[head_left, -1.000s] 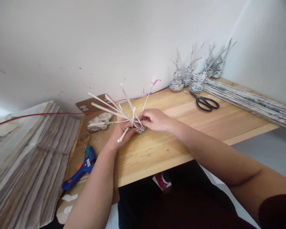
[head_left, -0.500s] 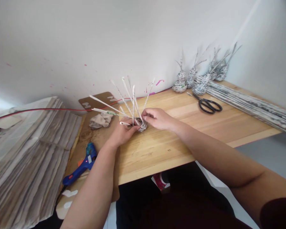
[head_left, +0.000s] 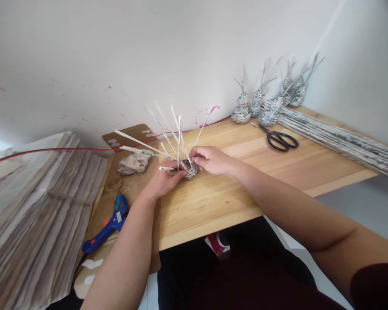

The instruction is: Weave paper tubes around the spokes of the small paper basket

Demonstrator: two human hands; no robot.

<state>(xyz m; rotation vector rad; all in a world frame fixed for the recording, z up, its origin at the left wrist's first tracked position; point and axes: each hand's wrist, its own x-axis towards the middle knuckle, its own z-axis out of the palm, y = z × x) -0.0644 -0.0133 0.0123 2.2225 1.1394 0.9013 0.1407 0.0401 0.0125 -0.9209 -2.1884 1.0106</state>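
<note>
A small woven paper basket (head_left: 190, 171) rests on the wooden table, with several rolled-paper stakes (head_left: 179, 137) sticking up and out of it. My left hand (head_left: 167, 176) is closed on its left side, thumb along the near rim. At the right side, my right hand (head_left: 207, 158) pinches at the weave with thumb and forefinger; a paper strand there is mostly hidden by the fingers. One short stake (head_left: 167, 168) pokes out over the back of my left hand.
Black scissors (head_left: 281, 140) lie on the table (head_left: 233, 189) to the right. Behind them stand several woven paper figures (head_left: 241, 110) beside a bundle of paper tubes (head_left: 330, 135). Leftward are a blue glue gun (head_left: 108, 228), a crumpled cloth (head_left: 134, 162) and a newspaper stack (head_left: 51, 215).
The camera view has shifted slightly. The upright stakes lean at somewhat different angles, while both hands keep their places on the basket.
</note>
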